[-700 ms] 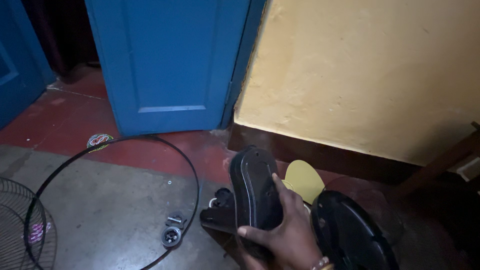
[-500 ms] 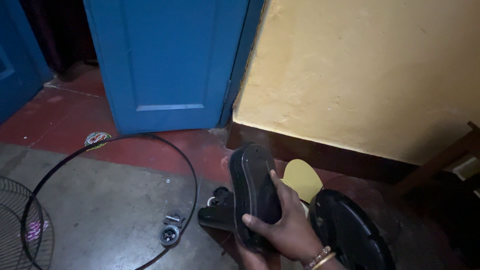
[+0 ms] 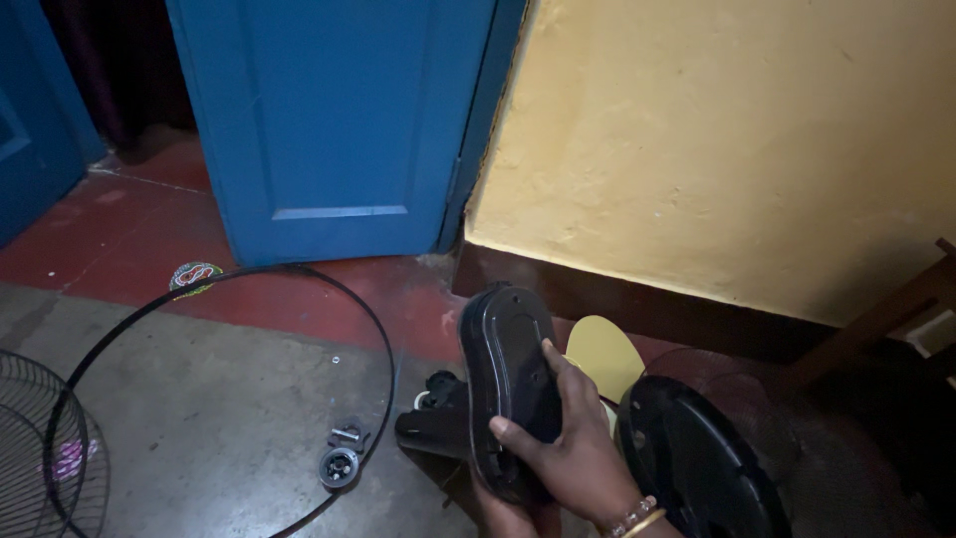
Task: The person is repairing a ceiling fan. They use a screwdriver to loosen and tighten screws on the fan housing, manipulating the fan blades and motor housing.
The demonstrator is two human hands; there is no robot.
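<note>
While the right hand [image 3: 573, 453] is gripping the black oval housing cover [image 3: 508, 384] upright, long axis running near-vertical above the floor [image 3: 219, 428], the left hand [image 3: 513, 518] is showing only partly beneath it, its grip unreadable.

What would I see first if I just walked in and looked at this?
Probably the right hand low in the middle, gripping a black oval fan cover held upright. Behind stands a big blue door beside a yellow wall, and a thin black ring lies on the floor at left.
</note>
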